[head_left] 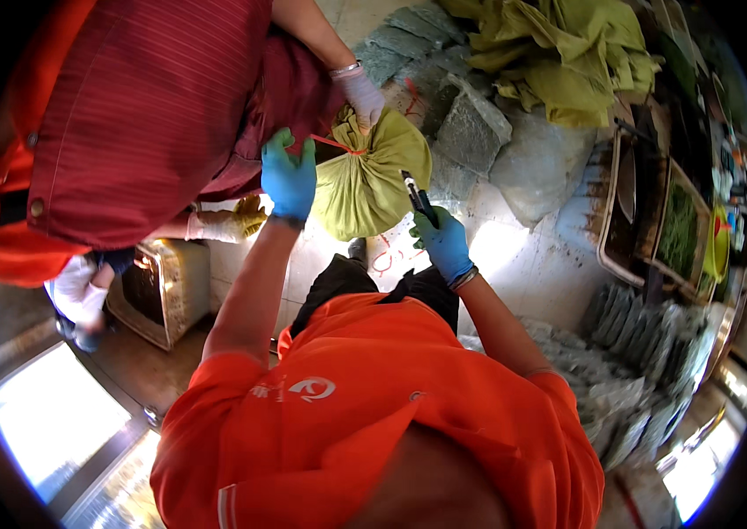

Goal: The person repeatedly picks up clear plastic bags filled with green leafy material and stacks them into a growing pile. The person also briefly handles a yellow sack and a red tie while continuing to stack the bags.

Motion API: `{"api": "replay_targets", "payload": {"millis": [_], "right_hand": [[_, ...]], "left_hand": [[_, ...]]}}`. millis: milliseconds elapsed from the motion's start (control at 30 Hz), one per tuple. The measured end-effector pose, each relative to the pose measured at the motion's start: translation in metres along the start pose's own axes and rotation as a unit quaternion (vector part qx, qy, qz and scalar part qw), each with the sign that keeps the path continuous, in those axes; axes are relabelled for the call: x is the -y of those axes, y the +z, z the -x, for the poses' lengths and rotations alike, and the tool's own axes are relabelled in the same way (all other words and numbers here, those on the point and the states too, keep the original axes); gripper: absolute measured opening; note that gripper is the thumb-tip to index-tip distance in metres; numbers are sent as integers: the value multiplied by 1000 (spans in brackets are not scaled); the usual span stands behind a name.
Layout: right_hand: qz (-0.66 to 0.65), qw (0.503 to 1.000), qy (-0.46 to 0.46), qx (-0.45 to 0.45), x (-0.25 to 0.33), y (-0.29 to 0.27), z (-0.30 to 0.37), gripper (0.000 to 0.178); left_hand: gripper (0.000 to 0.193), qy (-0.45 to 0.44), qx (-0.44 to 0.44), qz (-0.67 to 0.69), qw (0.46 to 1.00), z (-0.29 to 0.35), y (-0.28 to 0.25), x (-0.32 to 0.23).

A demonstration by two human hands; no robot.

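Observation:
A green cloth sack (372,189), gathered at its neck, stands in front of me. A red string (335,143) runs taut from the neck to my left hand (289,181), in a blue glove with green fingertips. The fingers appear closed on its end, though the grip itself is partly hidden. My right hand (444,242), gloved alike, is wrapped round a black-handled tool (420,197) with a pale tip, pointing up beside the sack. I cannot make out its exact kind. A co-worker's white-gloved hand (361,95) presses on the gathered neck.
The co-worker, in a maroon apron (149,115), stands close at left above a worn crate (181,286). Packed clear bags (475,128) and more green cloth (567,53) lie ahead. Stacked packets (647,339) sit at right, below a tray of green strands (679,231).

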State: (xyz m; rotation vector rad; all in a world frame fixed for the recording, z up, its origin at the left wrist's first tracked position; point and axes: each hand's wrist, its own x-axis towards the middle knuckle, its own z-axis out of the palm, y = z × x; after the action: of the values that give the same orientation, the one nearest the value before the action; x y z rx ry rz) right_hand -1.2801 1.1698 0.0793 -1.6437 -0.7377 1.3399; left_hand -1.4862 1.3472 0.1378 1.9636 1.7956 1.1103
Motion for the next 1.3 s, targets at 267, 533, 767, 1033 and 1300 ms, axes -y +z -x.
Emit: {"api": "replay_targets", "payload": {"millis": [267,533,767,1033,1300], "right_hand": [[158,965,-130,-165,-24,90,5,29],[306,922,-102,-214,-3,111,-5,27],[320,910,-145,-221,-10,125,-8,26],[363,899,-115,-215,6,150,-17,20],[389,901,-68,-178,-41,158,-24,21]], "left_hand": [[26,264,303,-337,851,-6,13,6],[17,234,422,-135,866,-14,17,42],[18,183,437,-31,880,-16,3,52],[19,175,450,-13,876,-19,-4,59],[16,183,437,66,878,-27,-13,72]]}}
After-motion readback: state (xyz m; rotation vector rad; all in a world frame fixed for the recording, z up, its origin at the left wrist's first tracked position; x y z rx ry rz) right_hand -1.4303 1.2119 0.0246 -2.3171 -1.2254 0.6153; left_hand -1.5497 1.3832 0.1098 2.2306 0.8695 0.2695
